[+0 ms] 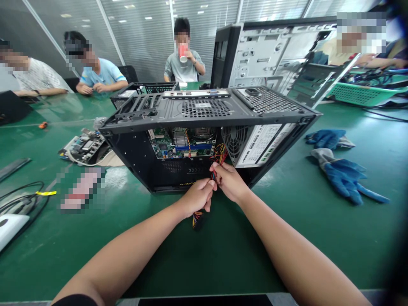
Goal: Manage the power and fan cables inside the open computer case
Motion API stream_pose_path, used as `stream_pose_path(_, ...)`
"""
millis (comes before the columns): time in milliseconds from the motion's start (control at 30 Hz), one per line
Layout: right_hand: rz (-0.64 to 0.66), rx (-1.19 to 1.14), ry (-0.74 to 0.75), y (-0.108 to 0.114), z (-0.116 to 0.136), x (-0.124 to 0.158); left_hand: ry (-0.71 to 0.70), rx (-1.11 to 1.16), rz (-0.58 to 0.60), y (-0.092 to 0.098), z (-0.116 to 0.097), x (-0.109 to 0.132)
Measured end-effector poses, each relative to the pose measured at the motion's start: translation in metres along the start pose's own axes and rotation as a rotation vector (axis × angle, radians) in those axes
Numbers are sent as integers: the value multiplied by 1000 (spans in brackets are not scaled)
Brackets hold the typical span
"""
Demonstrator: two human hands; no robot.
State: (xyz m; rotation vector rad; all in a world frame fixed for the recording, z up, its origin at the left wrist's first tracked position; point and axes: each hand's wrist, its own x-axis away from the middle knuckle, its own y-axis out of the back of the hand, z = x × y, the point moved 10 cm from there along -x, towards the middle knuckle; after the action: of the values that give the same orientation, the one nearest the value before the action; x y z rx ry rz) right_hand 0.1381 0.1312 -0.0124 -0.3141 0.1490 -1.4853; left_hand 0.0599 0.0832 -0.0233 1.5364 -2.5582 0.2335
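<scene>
A black computer case (204, 111) lies on its side on the green table (287, 221), open toward me. Inside it I see the motherboard (181, 143) and a power supply (255, 144) with a fan. A bundle of red, yellow and black cables (219, 155) runs out of the case. My left hand (198, 196) is closed on the bundle, whose connector end (197, 220) hangs below the fist. My right hand (228, 180) pinches the same cables just above, touching the left hand.
Two blue work gloves (346, 176) lie to the right. A loose circuit board (83, 146) sits to the left, with cables (22, 199) and a white device (9, 227) at the left edge. A second open case (270, 55) stands behind. Several people sit around the table.
</scene>
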Motion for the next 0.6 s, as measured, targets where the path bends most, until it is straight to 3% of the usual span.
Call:
stream_pose_path(167, -18, 13, 6, 1, 2, 1, 24, 80, 45, 0, 4, -2)
stream_pose_path(433, 14, -11, -6, -3, -1, 1, 69, 466, 133, -3, 2, 1)
stream_pose_path(600, -11, 15, 4, 0, 0, 0, 59, 394, 102, -2, 3, 1)
